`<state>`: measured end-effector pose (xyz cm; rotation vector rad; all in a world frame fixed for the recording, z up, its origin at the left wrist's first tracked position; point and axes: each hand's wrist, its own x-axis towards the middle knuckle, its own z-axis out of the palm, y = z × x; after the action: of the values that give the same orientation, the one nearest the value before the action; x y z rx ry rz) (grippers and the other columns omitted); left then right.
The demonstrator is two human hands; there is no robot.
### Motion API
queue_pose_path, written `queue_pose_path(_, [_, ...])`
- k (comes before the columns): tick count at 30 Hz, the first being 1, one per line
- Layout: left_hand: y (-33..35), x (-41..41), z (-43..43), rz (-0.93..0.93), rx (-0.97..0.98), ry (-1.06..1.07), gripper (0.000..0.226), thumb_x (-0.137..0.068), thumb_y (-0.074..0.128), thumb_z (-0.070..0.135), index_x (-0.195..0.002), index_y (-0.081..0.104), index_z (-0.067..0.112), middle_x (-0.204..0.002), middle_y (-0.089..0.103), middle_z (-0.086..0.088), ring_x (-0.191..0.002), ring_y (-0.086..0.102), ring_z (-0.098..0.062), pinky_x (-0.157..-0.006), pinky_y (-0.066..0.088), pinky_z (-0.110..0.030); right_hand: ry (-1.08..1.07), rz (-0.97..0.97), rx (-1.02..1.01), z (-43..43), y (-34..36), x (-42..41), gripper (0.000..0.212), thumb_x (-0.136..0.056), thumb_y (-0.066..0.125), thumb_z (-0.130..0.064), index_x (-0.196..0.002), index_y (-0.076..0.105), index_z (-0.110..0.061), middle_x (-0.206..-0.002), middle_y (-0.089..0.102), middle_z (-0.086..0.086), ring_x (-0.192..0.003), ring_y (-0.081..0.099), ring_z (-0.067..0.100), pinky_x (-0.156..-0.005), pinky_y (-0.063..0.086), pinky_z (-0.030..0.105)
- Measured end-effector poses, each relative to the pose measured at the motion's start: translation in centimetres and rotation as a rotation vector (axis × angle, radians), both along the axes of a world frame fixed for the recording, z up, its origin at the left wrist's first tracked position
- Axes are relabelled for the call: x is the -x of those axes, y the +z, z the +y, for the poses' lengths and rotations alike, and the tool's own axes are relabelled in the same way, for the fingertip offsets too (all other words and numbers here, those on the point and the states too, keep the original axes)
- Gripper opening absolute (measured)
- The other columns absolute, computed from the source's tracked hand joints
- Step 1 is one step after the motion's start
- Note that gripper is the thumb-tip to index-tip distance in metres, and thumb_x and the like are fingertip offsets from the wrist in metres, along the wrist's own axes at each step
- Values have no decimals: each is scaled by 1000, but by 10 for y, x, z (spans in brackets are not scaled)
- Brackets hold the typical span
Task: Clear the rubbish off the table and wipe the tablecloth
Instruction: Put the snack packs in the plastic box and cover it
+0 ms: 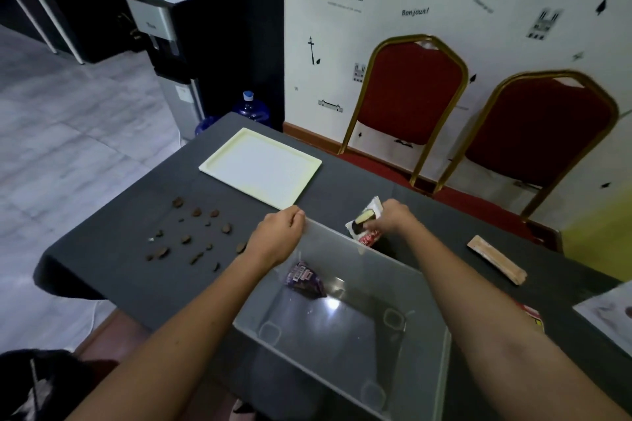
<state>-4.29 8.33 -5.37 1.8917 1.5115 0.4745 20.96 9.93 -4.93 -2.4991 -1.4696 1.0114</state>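
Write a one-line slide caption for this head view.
Left hand steadies the clear bin while right hand grips a snack wrapper beyond its rim.

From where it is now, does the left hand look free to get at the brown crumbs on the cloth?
Probably yes. The left hand grips the clear bin's rim, and the crumbs lie in the open just to its left with nothing between. It would have to let go of the rim first.

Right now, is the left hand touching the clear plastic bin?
Touching. The head view shows the left hand closed over the far rim of the clear plastic bin, fingers curled on its edge with no gap showing.
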Motion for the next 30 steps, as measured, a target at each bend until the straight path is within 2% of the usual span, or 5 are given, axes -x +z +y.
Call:
queue_pose_path(9, [9,0,-4,-3,-3,-29,34,-97,27,37,-82,54,21,-90,63,-7,-82,56,-23,-73,46,-37,184,524,-27,-81,121,16,33,-83,68,-35,-107,64,-12,-83,72,6,-65,58,11,-57,37,23])
queue_pose_path(14, [14,0,-6,-6,-8,-36,37,-95,27,38,-83,57,19,-90,63,-8,-83,57,-26,-77,48,-39,312,385,256,-125,67,68,20,-84,70,-28,-94,63,-12,-87,73,8,-55,61,5,-48,34,19])
queue_pose_path(20, [17,2,-10,-31,-22,-31,38,-94,26,42,-82,55,20,-88,63,-8,-81,57,-26,-78,49,-43,-18,524,295,-138,-13,120,15,-89,64,-21,-94,61,-7,-97,73,16,-77,65,23,-54,43,21])
queue_pose_path(25, [18,3,-10,-33,-25,-14,37,-95,29,41,-83,55,17,-89,63,-9,-81,56,-29,-75,47,-40,264,-68,61,-144,3,114,27,-93,57,-29,-99,64,-4,-93,69,13,-75,66,21,-70,55,33])
queue_pose_path(30, [12,5,-7,-37,-26,-18,36,-96,31,39,-83,55,16,-88,62,-9,-82,56,-29,-72,44,-38,803,-24,135,-152,13,133,48,-89,59,-22,-136,49,-19,-125,59,11,-111,56,27,-92,43,34])
